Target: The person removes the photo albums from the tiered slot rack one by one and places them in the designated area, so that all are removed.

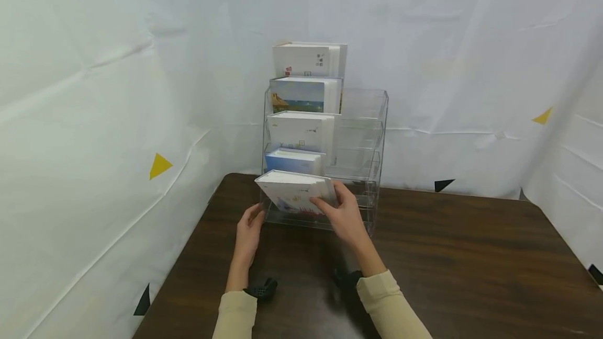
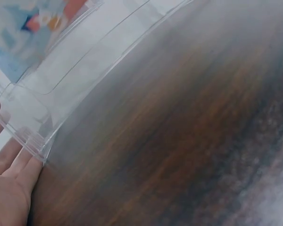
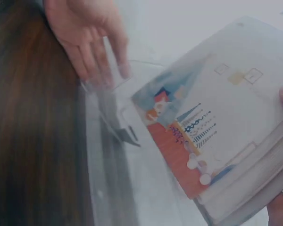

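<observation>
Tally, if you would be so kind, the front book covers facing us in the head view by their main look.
Mainly white covers: 3
Blue cover: 1
Seaside-picture cover: 1
Total: 5

A closed white book with a blue-and-red illustration low on its cover (image 1: 289,193) was tilted in the right hand (image 1: 347,214) — cover facing outward, lower edge at the bottom tier of a clear plastic tiered rack (image 1: 361,132). The rack stood upright — its pockets stepped one above another.
</observation>
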The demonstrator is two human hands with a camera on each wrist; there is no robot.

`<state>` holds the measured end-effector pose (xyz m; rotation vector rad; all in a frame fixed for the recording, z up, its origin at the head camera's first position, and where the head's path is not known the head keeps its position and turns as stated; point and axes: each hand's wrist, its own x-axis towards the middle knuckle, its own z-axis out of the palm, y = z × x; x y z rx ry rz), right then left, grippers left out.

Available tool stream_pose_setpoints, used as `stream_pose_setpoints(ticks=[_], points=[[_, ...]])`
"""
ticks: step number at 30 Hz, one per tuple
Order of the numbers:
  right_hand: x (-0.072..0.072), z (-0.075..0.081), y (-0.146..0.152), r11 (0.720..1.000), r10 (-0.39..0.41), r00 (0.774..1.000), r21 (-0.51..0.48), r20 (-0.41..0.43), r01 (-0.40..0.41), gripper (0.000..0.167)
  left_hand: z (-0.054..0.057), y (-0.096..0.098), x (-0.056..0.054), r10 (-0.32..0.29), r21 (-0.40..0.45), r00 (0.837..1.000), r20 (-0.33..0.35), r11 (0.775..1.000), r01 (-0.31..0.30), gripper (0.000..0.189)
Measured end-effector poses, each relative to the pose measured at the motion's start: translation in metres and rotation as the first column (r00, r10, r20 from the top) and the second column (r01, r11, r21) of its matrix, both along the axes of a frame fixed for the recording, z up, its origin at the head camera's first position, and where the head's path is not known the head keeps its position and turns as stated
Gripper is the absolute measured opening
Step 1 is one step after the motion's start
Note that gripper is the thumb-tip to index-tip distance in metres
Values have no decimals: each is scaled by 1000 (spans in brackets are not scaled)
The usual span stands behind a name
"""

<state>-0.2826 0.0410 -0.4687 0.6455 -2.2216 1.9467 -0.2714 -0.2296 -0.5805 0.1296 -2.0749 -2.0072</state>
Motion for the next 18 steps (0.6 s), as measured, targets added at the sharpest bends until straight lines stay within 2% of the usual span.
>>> stream_pose_setpoints(ticks=[10,14,18], points=[[24,24,44,997,-16,999,74,-49,20,42,-3,1,-1,26,-1,1000,-3,1000,-26,47],[34,30,68,984,-56,989,158,-139,77,40,-3,1,-1,32,12,999,5,999,-32,48],[44,38,92,968,-94,964,202,-249,147,39,-2,2,-1,23,16,1000,13,1000,-24,49]])
